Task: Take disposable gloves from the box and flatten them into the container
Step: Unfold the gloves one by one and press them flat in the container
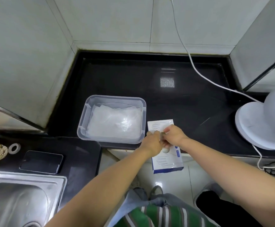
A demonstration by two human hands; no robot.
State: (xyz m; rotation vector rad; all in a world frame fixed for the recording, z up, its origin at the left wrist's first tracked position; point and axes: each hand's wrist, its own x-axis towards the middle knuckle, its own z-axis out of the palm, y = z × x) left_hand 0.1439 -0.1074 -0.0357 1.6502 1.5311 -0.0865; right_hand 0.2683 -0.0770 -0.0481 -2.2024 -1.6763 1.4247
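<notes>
One white-and-blue glove box (pixel 166 161) lies on the black desk's (pixel 125 79) near edge, long axis running 12 to 6 o'clock, at 4 o'clock of the one clear container (pixel 84 115) of flattened gloves (pixel 115 123), while left hand (pixel 153 143) and right hand (pixel 174 136) curl their fingers (pixel 156 133) onto a pale glove (pixel 164 150) at its opening.

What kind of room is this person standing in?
Most likely a home kitchen. A steel sink is set into a black countertop, and the walls behind the countertop are covered in pale tiles, as kitchen walls often are.
</notes>
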